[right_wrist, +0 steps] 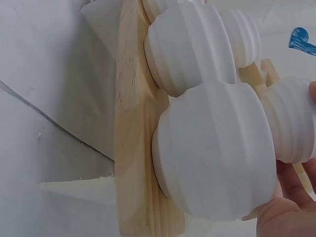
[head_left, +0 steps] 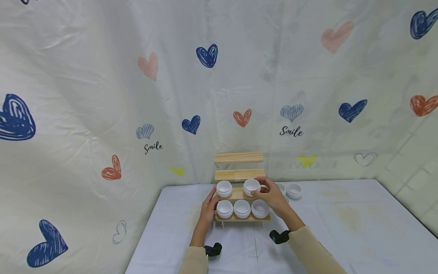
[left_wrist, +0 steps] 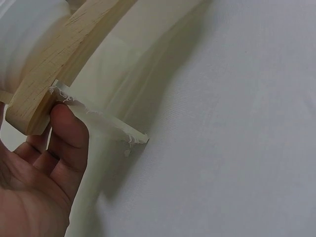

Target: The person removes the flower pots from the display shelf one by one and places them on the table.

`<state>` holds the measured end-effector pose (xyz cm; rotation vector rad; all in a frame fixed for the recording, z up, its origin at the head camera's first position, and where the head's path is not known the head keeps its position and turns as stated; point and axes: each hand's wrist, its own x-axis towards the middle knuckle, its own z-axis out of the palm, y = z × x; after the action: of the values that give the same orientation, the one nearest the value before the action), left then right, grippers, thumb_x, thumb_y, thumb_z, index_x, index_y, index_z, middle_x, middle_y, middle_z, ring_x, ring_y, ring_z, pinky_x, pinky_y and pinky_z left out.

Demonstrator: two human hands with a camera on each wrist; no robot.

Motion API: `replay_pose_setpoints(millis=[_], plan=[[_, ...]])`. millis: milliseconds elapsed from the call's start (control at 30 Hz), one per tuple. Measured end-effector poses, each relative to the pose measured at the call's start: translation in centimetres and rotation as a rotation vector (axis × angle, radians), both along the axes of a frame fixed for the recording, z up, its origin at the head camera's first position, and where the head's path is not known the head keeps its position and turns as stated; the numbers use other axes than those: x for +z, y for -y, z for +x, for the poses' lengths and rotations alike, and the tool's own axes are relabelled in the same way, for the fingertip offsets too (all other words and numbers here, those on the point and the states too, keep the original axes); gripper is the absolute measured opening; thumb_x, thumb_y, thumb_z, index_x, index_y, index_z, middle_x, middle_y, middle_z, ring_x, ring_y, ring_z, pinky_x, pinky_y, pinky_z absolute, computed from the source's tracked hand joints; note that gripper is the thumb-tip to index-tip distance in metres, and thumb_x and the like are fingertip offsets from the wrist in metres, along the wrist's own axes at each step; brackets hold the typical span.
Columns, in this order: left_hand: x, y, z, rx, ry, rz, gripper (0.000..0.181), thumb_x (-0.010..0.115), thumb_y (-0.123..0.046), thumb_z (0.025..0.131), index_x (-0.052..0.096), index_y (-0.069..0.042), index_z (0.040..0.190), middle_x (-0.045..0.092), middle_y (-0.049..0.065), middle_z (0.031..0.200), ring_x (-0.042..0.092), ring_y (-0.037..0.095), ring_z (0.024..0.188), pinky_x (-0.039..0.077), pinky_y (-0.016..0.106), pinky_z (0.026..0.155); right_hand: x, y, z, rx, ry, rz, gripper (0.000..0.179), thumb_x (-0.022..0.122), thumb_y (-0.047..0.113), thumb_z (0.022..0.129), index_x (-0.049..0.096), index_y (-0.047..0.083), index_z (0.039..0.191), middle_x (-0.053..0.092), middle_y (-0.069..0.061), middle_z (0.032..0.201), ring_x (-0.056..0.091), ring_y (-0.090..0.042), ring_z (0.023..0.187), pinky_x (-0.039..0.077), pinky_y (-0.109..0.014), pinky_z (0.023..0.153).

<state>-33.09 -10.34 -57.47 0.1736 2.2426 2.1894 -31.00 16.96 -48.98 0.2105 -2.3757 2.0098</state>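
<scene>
A tiered wooden rack (head_left: 239, 219) stands on the table, with three white cups (head_left: 242, 209) in a row on its lowest shelf. On the second shelf sits a white cup (head_left: 224, 189) at the left. My right hand (head_left: 272, 196) grips another white cup (head_left: 251, 185) by its side, at the right of that same shelf. In the right wrist view this held cup (right_wrist: 291, 121) is partly hidden behind a larger-looking front one. My left hand (head_left: 207, 211) holds the left end of the rack; the left wrist view shows its fingers curled against the wooden shelf end (left_wrist: 37, 106).
Several more white cups (head_left: 294, 191) stand on the table to the right of the rack, partly behind my right hand. The two upper shelves (head_left: 239, 174) bear no cups. Behind the white-covered table (head_left: 342, 228) hangs a curtain printed with hearts (head_left: 242, 118).
</scene>
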Motion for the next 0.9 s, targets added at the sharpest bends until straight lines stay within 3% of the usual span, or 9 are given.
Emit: replay_pose_setpoints(millis=[167, 267, 500, 733, 900], plan=[[0.1, 0.1, 0.0, 0.000, 0.023, 0.016, 0.055, 0.047, -0.029, 0.109, 0.034, -0.022, 0.161, 0.043, 0.014, 0.160, 0.059, 0.027, 0.124, 0.047, 0.028, 0.094, -0.2, 0.0, 0.1, -0.016, 0.002, -0.015, 0.057, 0.081, 0.013, 0.087, 0.055, 0.008, 0.137, 0.058, -0.016, 0.133, 0.062, -0.018, 0.097, 0.052, -0.022, 0.082], [0.8, 0.2, 0.4, -0.010, 0.048, 0.036, 0.055, 0.048, -0.025, 0.108, 0.034, -0.019, 0.161, 0.044, 0.017, 0.158, 0.059, 0.035, 0.124, 0.047, 0.026, 0.089, -0.3, 0.0, 0.3, -0.012, -0.006, -0.008, 0.057, 0.082, 0.014, 0.087, 0.055, 0.008, 0.137, 0.059, -0.017, 0.134, 0.063, -0.018, 0.097, 0.052, -0.022, 0.082], [3.2, 0.3, 2.0, -0.024, 0.026, 0.019, 0.056, 0.051, -0.023, 0.107, 0.035, -0.012, 0.160, 0.043, 0.020, 0.158, 0.059, 0.034, 0.123, 0.049, 0.031, 0.094, -0.2, -0.2, 0.8, -0.010, -0.041, 0.025, 0.058, 0.083, 0.017, 0.087, 0.056, 0.009, 0.138, 0.059, -0.017, 0.133, 0.062, -0.022, 0.100, 0.051, -0.023, 0.083], [3.8, 0.2, 2.6, -0.034, 0.039, 0.027, 0.056, 0.051, -0.025, 0.107, 0.036, -0.014, 0.160, 0.043, 0.018, 0.159, 0.053, 0.043, 0.132, 0.048, 0.029, 0.094, -0.3, -0.6, 1.7, 0.001, -0.142, -0.002, 0.057, 0.081, 0.013, 0.087, 0.055, 0.003, 0.137, 0.060, -0.018, 0.133, 0.061, -0.015, 0.105, 0.048, -0.019, 0.086], [3.7, 0.2, 2.4, -0.039, 0.042, 0.012, 0.056, 0.051, -0.024, 0.107, 0.035, -0.013, 0.160, 0.043, 0.017, 0.160, 0.058, 0.031, 0.127, 0.047, 0.030, 0.096, -0.2, -0.8, 2.5, -0.010, -0.149, 0.002, 0.057, 0.080, 0.012, 0.088, 0.055, 0.004, 0.138, 0.060, -0.017, 0.132, 0.062, -0.014, 0.103, 0.049, -0.020, 0.086]])
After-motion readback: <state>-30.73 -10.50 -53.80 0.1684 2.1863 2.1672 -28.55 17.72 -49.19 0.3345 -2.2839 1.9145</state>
